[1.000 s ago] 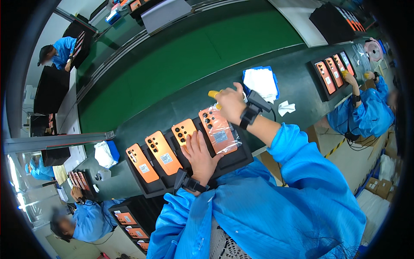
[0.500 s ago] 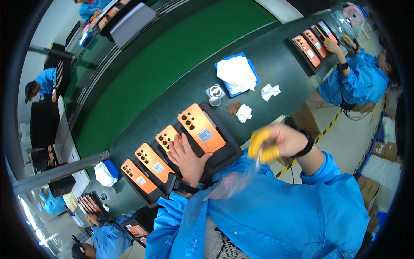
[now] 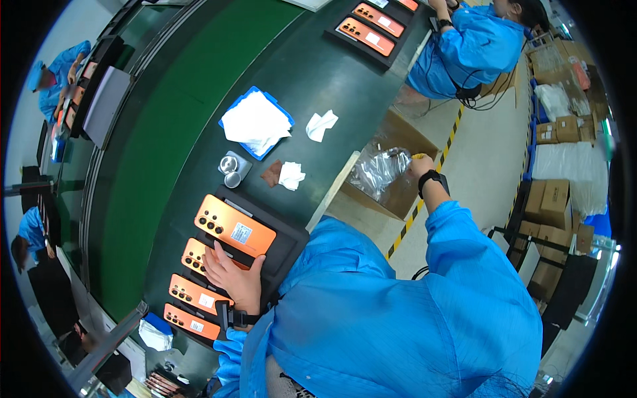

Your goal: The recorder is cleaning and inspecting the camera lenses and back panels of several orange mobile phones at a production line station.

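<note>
Four orange smartphones lie back up in a black foam tray, each showing dark camera lenses; the nearest-to-top phone (image 3: 235, 225) is fully in sight, with a pale label. My left hand (image 3: 235, 282) rests with spread fingers across the second phone (image 3: 193, 256), hiding much of it. Beside its wrist is the third phone (image 3: 192, 292), and below that the fourth phone (image 3: 191, 322). Out to the right, my right hand (image 3: 423, 167), with yellow on its fingertips, is over the edge of a cardboard box (image 3: 408, 132). Crumpled clear plastic film (image 3: 381, 171) lies against those fingers; their grip is hidden.
A blue tray of white wipes (image 3: 255, 123), a small round-topped dispenser (image 3: 233, 170), a brown cloth (image 3: 271, 174) and crumpled white wipes (image 3: 321, 125) are on the dark green bench. A co-worker (image 3: 464, 53) sits at another phone tray (image 3: 361, 43). Cartons (image 3: 551, 199) stand at right.
My right hand has swung from before my chest, where it held clear film, out to the box. The view has turned with it; my left hand stays on the second phone.
</note>
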`<state>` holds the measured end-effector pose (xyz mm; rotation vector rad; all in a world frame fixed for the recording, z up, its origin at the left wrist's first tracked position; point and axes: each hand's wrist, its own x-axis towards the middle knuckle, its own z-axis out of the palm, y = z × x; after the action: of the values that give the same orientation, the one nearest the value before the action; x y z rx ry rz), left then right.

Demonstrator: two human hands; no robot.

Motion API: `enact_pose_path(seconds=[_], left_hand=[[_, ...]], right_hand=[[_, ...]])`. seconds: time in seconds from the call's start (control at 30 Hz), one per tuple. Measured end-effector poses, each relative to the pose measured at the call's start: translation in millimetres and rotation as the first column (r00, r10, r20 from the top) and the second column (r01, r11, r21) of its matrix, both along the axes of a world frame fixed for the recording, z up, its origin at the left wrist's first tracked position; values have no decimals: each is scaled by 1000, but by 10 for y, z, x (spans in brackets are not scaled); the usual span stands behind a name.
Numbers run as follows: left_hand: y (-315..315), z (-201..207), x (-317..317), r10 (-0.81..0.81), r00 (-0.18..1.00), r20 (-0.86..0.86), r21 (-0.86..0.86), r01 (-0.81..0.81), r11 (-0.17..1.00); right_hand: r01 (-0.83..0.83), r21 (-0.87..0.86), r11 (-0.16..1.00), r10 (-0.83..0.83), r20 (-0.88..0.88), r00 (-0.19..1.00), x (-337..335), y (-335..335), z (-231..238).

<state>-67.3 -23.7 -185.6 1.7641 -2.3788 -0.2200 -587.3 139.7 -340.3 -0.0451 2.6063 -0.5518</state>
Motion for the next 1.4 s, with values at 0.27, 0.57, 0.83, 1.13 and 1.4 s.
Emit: enact_pose_path(seconds=[0.27,0.57,0.83,1.13,1.4], left_hand=[[3,23,16,-15,1000,10,4,15,1000],[2,27,39,-1,1000,6,10,1,1000],[-8,39,31,12,1000,16,37,-12,999],[1,63,13,27,999,26,49,-29,998],[4,87,-1,35,999,7,59,-36,998]], right_hand=[[138,-155,978,-105,205,973,232,-26,-213],[-52,-180,982,52,-2,999,-23,38,-491],[-54,-42,998,47,-166,985,31,-107,-309],[-148,17,989,148,-17,989,-51,-115,-380],[-78,19,997,73,206,976,-291,58,-880]])
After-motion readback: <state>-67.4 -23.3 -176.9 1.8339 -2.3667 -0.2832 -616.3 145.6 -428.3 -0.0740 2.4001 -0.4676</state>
